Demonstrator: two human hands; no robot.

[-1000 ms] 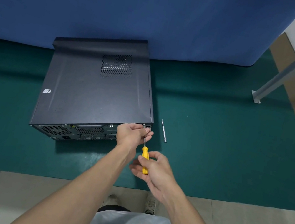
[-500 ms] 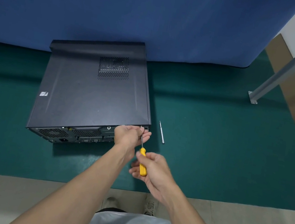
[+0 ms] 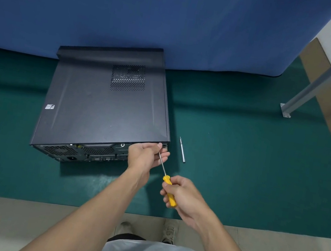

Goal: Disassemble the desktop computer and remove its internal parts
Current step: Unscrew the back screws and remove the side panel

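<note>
Gripped the yellow-handled screwdriver [image 3: 167,179] in the right hand [image 3: 186,199], fingers curled round the handle; pinched its metal shaft near the tip with the left hand [image 3: 145,156], thumb on top; worked at the rear right corner of the desktop computer [image 3: 105,111], lying flat on the green mat [image 3: 240,170], back panel touching the left fingers; metal bit [image 3: 182,150] just beside the case.

1 computer [image 3: 101,110], 1 screwdriver [image 3: 167,179], 1 loose bit [image 3: 182,150], 2 hands [image 3: 144,154] [image 3: 183,196], 2 shoes [image 3: 125,228] [image 3: 169,233]

Dark grey desktop computer [image 3: 105,111] flat on its side (rear ports nearest); side panel on
</note>
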